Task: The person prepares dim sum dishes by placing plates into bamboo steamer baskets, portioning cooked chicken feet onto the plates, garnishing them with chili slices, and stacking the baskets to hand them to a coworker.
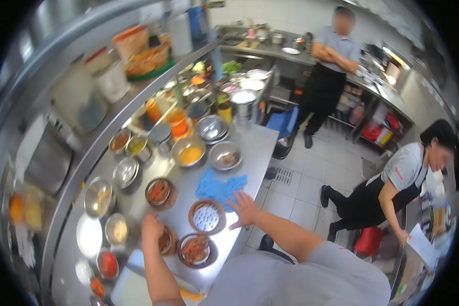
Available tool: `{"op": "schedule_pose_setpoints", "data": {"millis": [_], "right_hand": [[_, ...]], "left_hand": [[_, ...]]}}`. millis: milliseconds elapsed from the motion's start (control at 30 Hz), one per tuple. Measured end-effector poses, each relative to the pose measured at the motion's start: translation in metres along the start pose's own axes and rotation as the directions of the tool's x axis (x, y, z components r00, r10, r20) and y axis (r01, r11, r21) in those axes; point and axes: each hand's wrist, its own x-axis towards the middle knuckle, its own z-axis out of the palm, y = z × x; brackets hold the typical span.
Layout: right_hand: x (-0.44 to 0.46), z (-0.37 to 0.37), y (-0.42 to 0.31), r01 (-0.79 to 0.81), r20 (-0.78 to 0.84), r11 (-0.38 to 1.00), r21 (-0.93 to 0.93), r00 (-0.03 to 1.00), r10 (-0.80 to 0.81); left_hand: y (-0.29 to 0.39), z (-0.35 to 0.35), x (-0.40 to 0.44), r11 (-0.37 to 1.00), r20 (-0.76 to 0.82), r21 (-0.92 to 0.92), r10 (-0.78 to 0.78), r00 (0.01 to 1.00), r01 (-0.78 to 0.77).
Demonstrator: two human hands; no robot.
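My left hand (152,228) is at a small brown pot (167,240), its fingers curled and partly hidden. With its fingers spread, my right hand (244,208) rests at the edge of a blue cloth (217,186), near the counter's right edge. Between my hands sits a round brown steamer with a perforated white plate (206,218). Below it stands a dark bowl of reddish-brown meat (196,251). Another brown pot with red food (160,192) is above my left hand.
Metal bowls, one with yellow liquid (190,155), line the steel counter (257,140). A cutting board (140,285) lies at the bottom. One person (331,56) stands at the back with folded arms; another (398,183) holds papers at right. A shelf rail crosses the left.
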Motion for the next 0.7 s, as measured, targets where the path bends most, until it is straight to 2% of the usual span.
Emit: {"op": "schedule_pose_setpoints", "data": {"millis": [67, 100, 167, 233, 467, 567, 633, 700], "right_hand": [[-0.003, -0.005, 0.0, 0.05, 0.044, 0.998, 0.042, 0.998, -0.052], [-0.005, -0.009, 0.001, 0.014, 0.011, 0.999, 0.051, 1.0, -0.014], [-0.009, -0.017, 0.0, 0.051, 0.059, 0.995, 0.081, 0.997, -0.056], [-0.012, -0.019, 0.001, 0.017, 0.049, 0.993, 0.115, 0.999, -0.023], [-0.016, -0.011, 0.002, 0.038, 0.005, 0.993, 0.111, 0.999, -0.039], [-0.012, -0.009, 0.003, 0.042, 0.008, 0.995, 0.095, 0.999, -0.043], [-0.013, -0.009, 0.001, 0.05, 0.026, 0.995, 0.084, 0.998, -0.053], [-0.013, -0.013, -0.002, 0.033, 0.045, 0.999, 0.04, 0.998, -0.035]], "left_hand": [[0.007, 0.022, 0.025, 0.997, 0.107, 0.034, 0.068, 0.992, -0.072], [-0.005, 0.046, 0.038, 0.988, 0.065, 0.095, 0.115, 0.991, -0.121], [-0.004, 0.063, 0.054, 0.966, 0.023, 0.165, 0.199, 0.98, -0.2], [0.017, 0.06, 0.046, 0.996, -0.02, 0.085, -0.032, 0.999, 0.033], [0.024, 0.055, 0.042, 0.988, -0.034, 0.154, -0.012, 0.999, 0.017], [0.026, 0.055, 0.036, 0.984, -0.114, 0.177, 0.004, 0.994, 0.016], [0.019, 0.053, 0.04, 0.992, -0.05, 0.125, 0.039, 0.998, -0.032], [0.016, 0.048, 0.051, 0.983, 0.044, 0.184, 0.011, 0.999, -0.019]]}}
